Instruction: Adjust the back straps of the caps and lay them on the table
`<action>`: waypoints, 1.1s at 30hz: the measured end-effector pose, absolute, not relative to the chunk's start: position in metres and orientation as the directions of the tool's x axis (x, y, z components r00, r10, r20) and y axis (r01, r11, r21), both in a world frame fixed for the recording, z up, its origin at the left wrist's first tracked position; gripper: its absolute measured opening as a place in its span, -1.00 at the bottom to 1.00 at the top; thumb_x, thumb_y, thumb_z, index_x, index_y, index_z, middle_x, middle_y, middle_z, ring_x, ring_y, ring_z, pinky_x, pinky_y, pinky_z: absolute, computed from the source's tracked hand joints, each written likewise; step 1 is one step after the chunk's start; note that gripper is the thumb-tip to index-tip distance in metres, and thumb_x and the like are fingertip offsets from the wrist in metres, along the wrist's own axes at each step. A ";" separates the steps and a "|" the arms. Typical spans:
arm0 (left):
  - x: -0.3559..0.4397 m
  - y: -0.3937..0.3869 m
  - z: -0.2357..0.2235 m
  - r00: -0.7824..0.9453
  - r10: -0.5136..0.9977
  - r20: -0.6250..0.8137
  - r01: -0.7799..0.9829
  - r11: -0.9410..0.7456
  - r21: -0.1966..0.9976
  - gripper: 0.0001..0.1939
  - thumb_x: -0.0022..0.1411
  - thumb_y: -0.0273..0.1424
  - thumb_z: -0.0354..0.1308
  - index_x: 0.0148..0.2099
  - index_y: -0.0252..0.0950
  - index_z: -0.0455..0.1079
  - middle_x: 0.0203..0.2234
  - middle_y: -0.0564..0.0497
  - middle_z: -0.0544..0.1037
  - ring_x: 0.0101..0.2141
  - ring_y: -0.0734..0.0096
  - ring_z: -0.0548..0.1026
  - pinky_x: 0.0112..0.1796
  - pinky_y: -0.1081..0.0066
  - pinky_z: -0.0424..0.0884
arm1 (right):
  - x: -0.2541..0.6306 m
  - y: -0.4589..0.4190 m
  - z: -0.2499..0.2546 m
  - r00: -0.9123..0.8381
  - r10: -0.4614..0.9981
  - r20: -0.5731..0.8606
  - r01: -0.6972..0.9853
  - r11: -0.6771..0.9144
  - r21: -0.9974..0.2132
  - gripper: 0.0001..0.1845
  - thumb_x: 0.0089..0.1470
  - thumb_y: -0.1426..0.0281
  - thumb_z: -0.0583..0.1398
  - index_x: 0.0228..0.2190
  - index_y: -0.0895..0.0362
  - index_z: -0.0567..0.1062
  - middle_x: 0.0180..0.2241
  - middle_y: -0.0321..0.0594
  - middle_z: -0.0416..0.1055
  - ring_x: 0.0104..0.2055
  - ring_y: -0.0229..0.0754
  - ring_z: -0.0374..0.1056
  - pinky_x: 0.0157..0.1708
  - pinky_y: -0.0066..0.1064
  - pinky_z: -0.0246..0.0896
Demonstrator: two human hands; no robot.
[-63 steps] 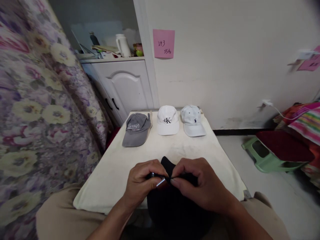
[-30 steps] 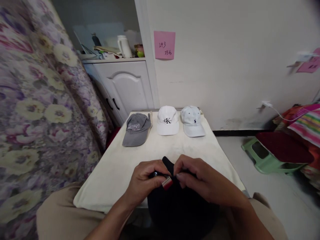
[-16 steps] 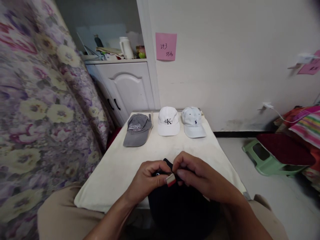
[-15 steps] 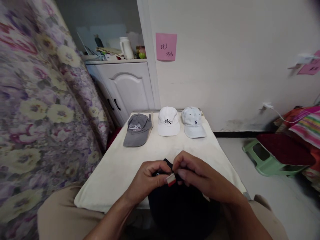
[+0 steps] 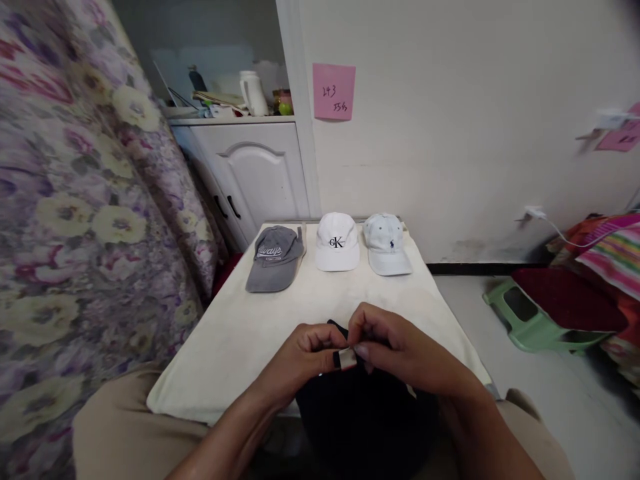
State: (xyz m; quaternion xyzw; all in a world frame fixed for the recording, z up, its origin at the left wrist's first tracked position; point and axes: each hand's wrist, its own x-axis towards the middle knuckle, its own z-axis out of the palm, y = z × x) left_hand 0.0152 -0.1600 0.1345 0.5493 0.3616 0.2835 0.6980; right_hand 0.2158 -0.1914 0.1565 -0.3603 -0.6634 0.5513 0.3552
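Observation:
A black cap (image 5: 365,420) rests at the table's near edge, over my lap, its crown toward me. My left hand (image 5: 313,353) pinches the cap's back strap between thumb and fingers. From the other side my right hand (image 5: 385,343) pinches the strap's other part, fingertips almost meeting the left ones. Between them shows a small pale label or buckle piece (image 5: 347,359) with a thin red edge. Fingers partly hide the strap, and the fastening itself is too small to make out.
On the cream-covered table (image 5: 240,353) stand a grey cap (image 5: 277,259), a white cap (image 5: 337,243) and a pale blue cap (image 5: 388,245) in a row at the back. A flowered curtain (image 5: 100,220) hangs at left. To the right is a green stool (image 5: 523,327).
The pale piece at the strap has turned, so less of its red part shows. My hands have shifted slightly, still holding the cap's strap. The three caps behind stay put.

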 end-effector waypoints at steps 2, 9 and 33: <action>0.014 -0.159 0.135 0.567 0.800 -0.198 -0.006 0.244 0.970 -0.76 -0.03 -0.29 0.39 -0.45 -0.35 0.45 -0.61 0.11 0.40 -0.62 0.62 0.22 -0.62 0.61 0.08 | 0.218 -0.190 0.154 -0.507 0.859 0.067 0.033 0.098 -0.995 -0.96 0.21 0.42 0.13 -0.26 0.12 0.33 -0.38 -0.36 0.33 -0.45 -0.35 0.30 -0.42 -0.50 0.19; 0.003 -0.154 0.138 0.554 0.810 -0.194 -0.024 0.249 0.968 -0.80 -0.02 -0.32 0.36 -0.44 -0.35 0.48 -0.64 0.13 0.40 -0.64 0.63 0.22 -0.63 0.61 0.06 | 0.227 -0.186 0.146 -0.594 0.801 -0.078 0.083 -0.035 -0.996 -0.80 0.26 0.25 0.11 -0.26 0.14 0.34 -0.44 -0.35 0.42 -0.66 -0.44 0.20 -0.66 -0.60 0.05; -0.009 -0.160 0.136 0.644 0.732 -0.223 0.113 0.198 0.974 -0.56 0.24 -0.08 0.12 -0.34 -0.38 0.56 -0.57 0.05 0.41 -0.52 0.49 0.26 -0.50 0.48 0.12 | 0.220 -0.175 0.140 -0.613 0.787 -0.069 0.131 0.014 -0.991 -0.88 0.15 0.40 0.16 -0.42 0.15 0.40 -0.60 -0.43 0.30 -0.58 -0.40 0.07 -0.53 -0.54 -0.04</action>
